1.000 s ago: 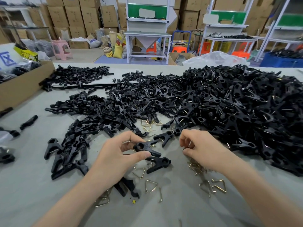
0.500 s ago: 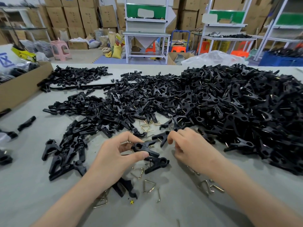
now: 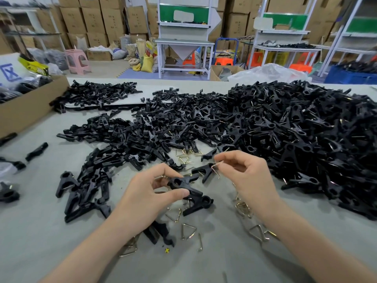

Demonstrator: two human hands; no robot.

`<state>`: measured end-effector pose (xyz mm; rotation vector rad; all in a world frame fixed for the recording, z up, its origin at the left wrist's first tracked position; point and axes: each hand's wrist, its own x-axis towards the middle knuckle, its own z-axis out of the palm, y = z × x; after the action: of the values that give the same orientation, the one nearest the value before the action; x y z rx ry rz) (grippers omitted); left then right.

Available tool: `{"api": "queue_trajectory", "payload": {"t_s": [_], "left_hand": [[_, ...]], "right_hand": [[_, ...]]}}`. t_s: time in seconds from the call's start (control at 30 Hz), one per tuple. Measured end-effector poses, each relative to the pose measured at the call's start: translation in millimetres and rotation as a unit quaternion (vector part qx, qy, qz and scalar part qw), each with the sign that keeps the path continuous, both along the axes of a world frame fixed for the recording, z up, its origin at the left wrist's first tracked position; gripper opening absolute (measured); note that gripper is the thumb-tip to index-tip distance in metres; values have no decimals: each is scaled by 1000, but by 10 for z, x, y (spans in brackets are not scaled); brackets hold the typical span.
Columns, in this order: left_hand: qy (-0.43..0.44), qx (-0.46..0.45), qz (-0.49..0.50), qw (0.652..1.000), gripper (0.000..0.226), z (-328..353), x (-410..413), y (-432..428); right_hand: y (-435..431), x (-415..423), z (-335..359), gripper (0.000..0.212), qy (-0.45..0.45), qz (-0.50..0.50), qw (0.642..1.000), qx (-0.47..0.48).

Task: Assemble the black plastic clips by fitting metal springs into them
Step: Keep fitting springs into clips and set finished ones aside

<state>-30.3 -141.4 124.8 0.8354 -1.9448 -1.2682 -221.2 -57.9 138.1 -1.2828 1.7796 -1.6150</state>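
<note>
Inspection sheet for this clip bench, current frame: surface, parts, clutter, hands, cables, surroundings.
Surface: grey table, largely covered with parts.
Job's things: black clip and metal spring both held, spring not yet fitted; clip pile heaped at right; loose springs near the hands.
Clutter: cardboard box at left edge; small yellow bit.
Grippers: left hand grips the clip; right hand fingers pinch the spring.
Cables: nothing seen.
Surroundings: stacked cartons, workbench, pink stool.
</note>
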Motion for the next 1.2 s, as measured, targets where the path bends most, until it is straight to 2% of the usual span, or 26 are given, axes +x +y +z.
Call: {"api": "queue_trajectory", "payload": {"t_s": [0.17, 0.33, 0.5, 0.67, 0.8, 1.2], "left_hand": [[-3, 8, 2, 1000, 30, 10, -3, 10], [8, 17, 5, 1000, 28, 5, 8, 9], [15, 21, -5, 1000, 30, 7, 7, 7], [55, 3, -4, 998, 33, 1, -8, 29], [77, -25, -11, 997, 23, -7, -42, 75], [115, -40, -13, 992, 26, -33, -59, 129]], "right_hand": [[-14, -38, 20, 23, -149, 7, 989, 12], [-3, -18, 4, 19, -176, 12, 983, 48], [-13, -9, 32, 11, -218, 30, 975, 39], [-2, 62, 29, 20, -274, 61, 959, 49], [8, 153, 6, 23, -268, 85, 958, 46], [38, 262, -4, 29, -284, 97, 951, 78]]}}
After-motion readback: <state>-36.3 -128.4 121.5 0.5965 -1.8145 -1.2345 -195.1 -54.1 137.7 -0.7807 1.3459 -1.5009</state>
